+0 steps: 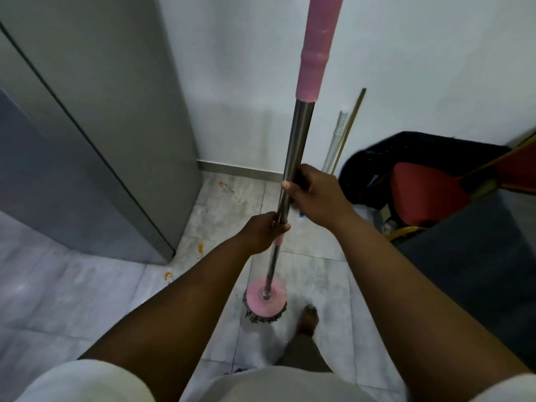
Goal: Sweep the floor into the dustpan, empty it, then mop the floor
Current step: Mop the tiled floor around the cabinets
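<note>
A spin mop stands nearly upright in front of me. Its steel pole (pixel 300 132) carries a pink grip at the top, and its round pink mop head (pixel 265 300) with grey strands rests on the pale tiled floor (pixel 72 285). My right hand (pixel 311 192) grips the pole at mid height. Just below it, above a small pink collar, my left hand (pixel 265 232) also grips the pole. Orange stains (pixel 200 248) dot the tiles beside the grey cabinet. My bare foot (pixel 309 319) stands right of the mop head.
A tall grey cabinet (pixel 95 126) fills the left side. A white wall (pixel 406 68) closes the back, with two thin sticks (pixel 345 134) leaning on it. At right stand a red chair (pixel 429 192), a black bag (pixel 406 152) and a dark counter (pixel 478 256).
</note>
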`<state>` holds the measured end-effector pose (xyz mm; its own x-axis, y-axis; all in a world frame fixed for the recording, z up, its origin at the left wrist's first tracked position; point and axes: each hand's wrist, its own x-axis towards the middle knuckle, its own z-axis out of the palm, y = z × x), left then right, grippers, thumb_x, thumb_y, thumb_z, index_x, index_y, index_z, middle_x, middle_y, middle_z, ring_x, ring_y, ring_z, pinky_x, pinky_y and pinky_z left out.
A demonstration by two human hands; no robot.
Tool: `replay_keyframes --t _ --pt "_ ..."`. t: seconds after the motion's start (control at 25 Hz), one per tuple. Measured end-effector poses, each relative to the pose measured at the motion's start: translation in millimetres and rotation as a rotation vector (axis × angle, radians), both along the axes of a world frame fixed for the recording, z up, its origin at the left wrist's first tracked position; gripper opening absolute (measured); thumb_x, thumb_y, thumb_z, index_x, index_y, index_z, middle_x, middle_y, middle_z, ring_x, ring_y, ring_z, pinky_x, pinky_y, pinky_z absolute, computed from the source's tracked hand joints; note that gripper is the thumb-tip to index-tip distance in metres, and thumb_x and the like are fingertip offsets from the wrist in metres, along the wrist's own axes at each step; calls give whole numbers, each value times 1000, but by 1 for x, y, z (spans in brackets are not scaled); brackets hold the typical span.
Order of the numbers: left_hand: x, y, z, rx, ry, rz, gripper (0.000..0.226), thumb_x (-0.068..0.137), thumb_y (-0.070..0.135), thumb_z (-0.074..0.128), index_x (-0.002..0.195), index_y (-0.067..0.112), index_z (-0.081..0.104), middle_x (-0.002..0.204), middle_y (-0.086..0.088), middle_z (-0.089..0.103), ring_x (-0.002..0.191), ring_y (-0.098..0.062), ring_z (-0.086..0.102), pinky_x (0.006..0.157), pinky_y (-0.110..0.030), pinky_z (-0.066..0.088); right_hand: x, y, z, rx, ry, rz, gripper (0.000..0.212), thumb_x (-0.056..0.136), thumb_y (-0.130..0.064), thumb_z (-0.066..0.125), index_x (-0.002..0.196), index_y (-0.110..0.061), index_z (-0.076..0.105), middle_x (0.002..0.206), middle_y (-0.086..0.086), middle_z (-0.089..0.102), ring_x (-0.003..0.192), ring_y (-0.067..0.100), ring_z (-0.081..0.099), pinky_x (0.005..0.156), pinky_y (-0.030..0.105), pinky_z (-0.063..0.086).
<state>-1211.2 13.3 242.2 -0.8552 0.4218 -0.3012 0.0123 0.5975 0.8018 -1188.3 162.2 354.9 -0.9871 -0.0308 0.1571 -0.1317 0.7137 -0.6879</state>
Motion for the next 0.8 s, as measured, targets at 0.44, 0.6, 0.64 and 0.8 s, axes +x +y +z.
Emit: replay_keyframes --t 0.44,0.6,0.64,0.8 --pt "-145 75 -9 -73 -12 162 17 97 40 53 98 23 58 95 4 60 87 -13 55 64 -14 37 -178 85 -23 -174 -120 194 29 87 -45 63 103 -20 63 91 -1 70 86 16 69 81 40 58" --pt "-188 92 -17 -87 -31 213 19 98 40 51 97 22 55 96 1 61 84 -11 53 63 -13 36 -236 100 -32 -163 -167 297 25 84 -49 63 93 -25 62 87 -4 69 84 15 68 81 42 57" --pt "-200 93 -21 -93 -53 229 19 98 41 51 95 22 54 93 2 60 81 -10 53 62 -14 37 -248 99 -36 -161 -172 316 25 84 -50 62 92 -26 61 86 -4 69 83 14 68 80 42 57" --pt "-246 86 -40 -76 -129 337 17 97 40 54 90 25 54 81 10 57 69 -1 51 51 -7 38 -303 86 -51 -102 -189 394 25 85 -52 61 90 -28 59 82 -8 68 76 8 67 74 32 57"
